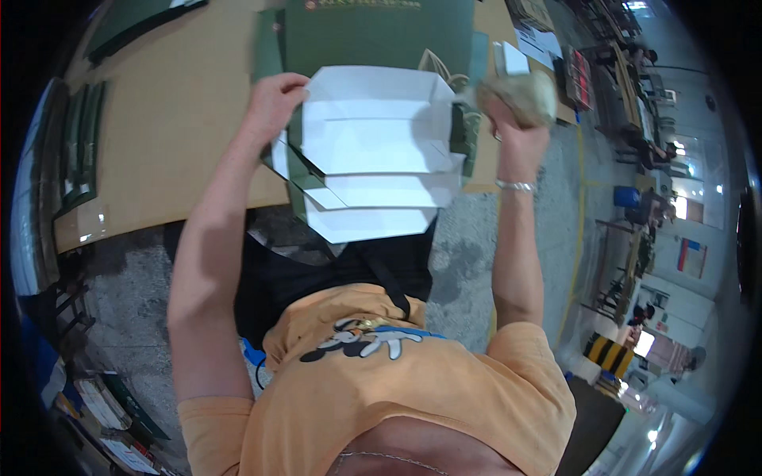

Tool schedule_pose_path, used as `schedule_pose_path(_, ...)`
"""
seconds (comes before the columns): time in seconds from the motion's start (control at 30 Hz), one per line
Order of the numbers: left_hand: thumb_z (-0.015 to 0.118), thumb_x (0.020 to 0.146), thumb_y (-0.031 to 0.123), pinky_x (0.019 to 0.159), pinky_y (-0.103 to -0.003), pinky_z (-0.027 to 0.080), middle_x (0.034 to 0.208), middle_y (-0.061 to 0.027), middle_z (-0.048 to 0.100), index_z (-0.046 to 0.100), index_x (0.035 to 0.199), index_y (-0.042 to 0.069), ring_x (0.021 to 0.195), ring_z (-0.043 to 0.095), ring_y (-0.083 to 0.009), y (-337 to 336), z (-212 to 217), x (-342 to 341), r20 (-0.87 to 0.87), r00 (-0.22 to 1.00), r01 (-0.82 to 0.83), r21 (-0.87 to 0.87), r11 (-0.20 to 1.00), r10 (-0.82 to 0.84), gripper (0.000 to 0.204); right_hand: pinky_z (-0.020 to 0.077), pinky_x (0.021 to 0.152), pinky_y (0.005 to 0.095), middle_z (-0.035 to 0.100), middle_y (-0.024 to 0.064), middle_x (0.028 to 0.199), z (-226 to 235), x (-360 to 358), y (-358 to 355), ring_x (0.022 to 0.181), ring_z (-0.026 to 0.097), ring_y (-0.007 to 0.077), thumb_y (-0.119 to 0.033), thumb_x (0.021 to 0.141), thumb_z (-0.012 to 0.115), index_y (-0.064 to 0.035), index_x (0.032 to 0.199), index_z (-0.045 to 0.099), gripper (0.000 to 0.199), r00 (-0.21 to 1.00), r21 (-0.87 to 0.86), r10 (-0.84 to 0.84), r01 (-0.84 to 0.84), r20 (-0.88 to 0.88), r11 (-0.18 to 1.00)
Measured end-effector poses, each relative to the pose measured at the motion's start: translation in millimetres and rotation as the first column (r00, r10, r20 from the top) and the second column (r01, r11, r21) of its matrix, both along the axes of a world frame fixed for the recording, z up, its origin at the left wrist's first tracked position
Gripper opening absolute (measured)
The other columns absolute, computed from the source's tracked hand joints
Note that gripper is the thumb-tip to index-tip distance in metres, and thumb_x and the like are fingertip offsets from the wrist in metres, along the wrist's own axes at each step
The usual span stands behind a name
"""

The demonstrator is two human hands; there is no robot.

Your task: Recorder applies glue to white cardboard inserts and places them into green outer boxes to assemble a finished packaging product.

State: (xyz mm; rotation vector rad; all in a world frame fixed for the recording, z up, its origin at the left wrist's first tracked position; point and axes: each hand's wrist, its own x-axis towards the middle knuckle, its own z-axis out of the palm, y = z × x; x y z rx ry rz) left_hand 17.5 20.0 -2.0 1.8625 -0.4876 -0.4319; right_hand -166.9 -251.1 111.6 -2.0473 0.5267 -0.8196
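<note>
A white, creased cardboard box blank with cut corners and folded flaps lies in front of me, its near flaps reaching past the table edge. Dark green card shows beneath it and along its sides. At its far left corner, my left hand is closed on the edge, fingertips curled over the card. To the right of the blank, my right hand grips a wadded, pale tan cloth, raised and slightly blurred. Most of the right fingers are hidden by the cloth.
Large dark green boards lie beyond the blank on the tan table. Green strips rest at the table's left. Papers and a red-and-black stack are at the far right. Other people sit at benches in the right background.
</note>
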Motion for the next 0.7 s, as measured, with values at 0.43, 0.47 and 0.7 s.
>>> schedule_pose_path(0.43,0.055,0.077,0.007,0.08,-0.042,0.049,0.085,-0.0149,0.067,0.07,0.084,0.004,0.087,0.059,-0.036,-26,-11,-55,0.277,0.958,0.057,0.053,0.997,-0.069,0.016,0.0506,0.085,0.0369,0.065,0.0166,0.107,-60,-139,-131,0.095,0.062,0.0252,-0.044,0.083,0.069,0.0002,0.121,0.059,0.059,0.798,-0.13,-0.091,0.016,-0.596,0.991)
schedule_pose_path(0.47,0.055,0.076,0.007,0.083,-0.041,0.047,0.088,-0.0144,0.066,0.07,0.084,0.004,0.092,0.057,-0.0347,-16,-8,-59,0.301,0.948,0.083,0.083,0.993,-0.104,0.017,0.0502,0.084,0.037,0.066,0.0175,0.106,-73,-125,-139,0.095,0.063,0.0269,-0.042,0.083,0.067,0.0013,0.12,0.059,0.057,0.737,-0.164,-0.025,-0.117,-0.675,0.979)
schedule_pose_path(0.7,0.059,0.07,0.008,0.096,-0.046,0.037,0.117,-0.0121,0.057,0.07,0.085,0.005,0.115,0.047,-0.0309,-10,-11,-70,0.663,0.691,0.069,0.334,0.94,-0.287,0.02,0.0468,0.089,0.0402,0.063,0.0229,0.112,-71,-92,-125,0.102,0.061,0.0362,-0.014,0.082,0.05,0.0041,0.121,0.057,0.044,0.718,-0.565,-0.263,-0.215,-0.644,0.797)
